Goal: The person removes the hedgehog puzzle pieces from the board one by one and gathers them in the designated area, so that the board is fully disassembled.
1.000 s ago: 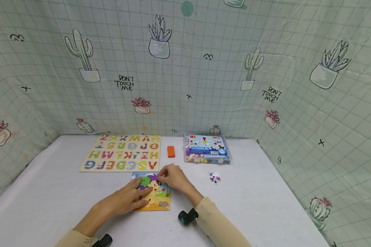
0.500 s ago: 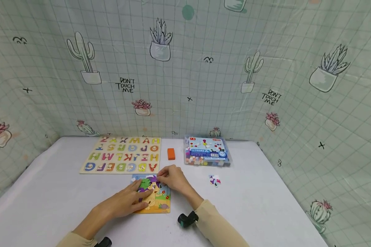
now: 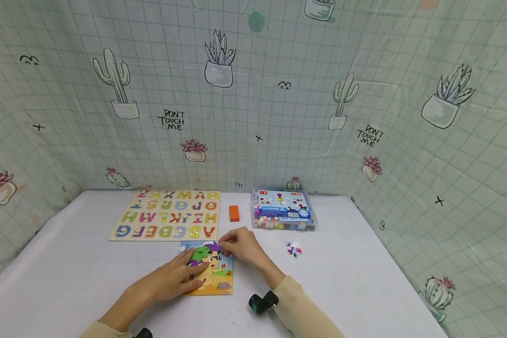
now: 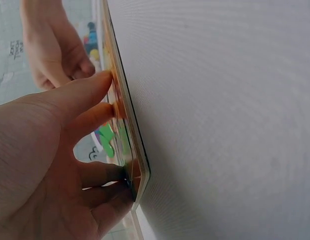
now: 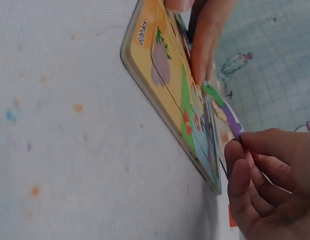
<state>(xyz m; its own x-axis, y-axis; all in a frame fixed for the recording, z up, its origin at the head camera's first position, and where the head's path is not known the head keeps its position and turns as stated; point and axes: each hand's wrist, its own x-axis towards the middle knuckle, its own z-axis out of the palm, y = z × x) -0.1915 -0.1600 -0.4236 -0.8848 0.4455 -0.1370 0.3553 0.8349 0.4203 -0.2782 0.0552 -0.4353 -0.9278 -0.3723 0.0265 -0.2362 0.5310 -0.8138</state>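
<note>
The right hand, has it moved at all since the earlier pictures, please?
Yes: in the head view, the right hand has shifted slightly rightward, judged against the orange block.

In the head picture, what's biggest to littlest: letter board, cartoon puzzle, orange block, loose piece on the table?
1. Letter board
2. Cartoon puzzle
Orange block and loose piece: too alike to rank.

The table (image 3: pixel 346 291) bears a puzzle (image 3: pixel 216 277), piece (image 3: pixel 294 250), board (image 3: pixel 165 217), block (image 3: pixel 234 213) and box (image 3: pixel 284 210).
</note>
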